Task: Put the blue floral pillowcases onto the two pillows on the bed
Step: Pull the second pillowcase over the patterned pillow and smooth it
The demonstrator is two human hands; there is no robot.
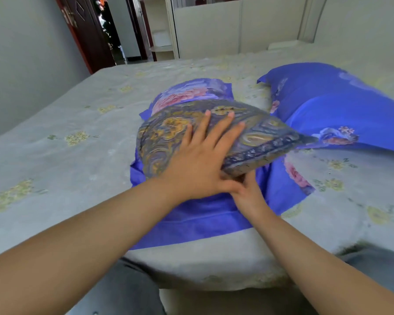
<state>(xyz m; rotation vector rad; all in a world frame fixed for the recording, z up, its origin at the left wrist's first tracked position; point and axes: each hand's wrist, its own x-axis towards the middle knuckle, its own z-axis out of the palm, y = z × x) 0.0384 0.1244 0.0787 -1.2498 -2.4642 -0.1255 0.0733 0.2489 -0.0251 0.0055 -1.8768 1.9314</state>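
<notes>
Filling most of the view: one bed (55, 142) under a pale grey sheet with yellow-green flower sprigs, running from the near edge to the far wall. Standing beyond it at far left, one dark red door (87, 30); at far middle, one cream wardrobe (214, 26).

Lying on the right side of the bed: one pillow already inside a blue floral pillowcase (341, 105). Spreading flat at the near middle: a second blue floral pillowcase (203, 221), its far end showing pink blooms, its near end reaching the bed's edge. Resting on top of this one: one bare pillow (255, 133) in a grey, blue and gold paisley cover, tilting with its right corner pointing at the dressed pillow.

Pressing flat on the paisley pillow: the left hand (200, 164), fingers straight and spread, gripping nothing. Reaching under the pillow's near edge: the right hand (248, 192), fingertips hidden beneath it, so curled or flat, cannot tell.
</notes>
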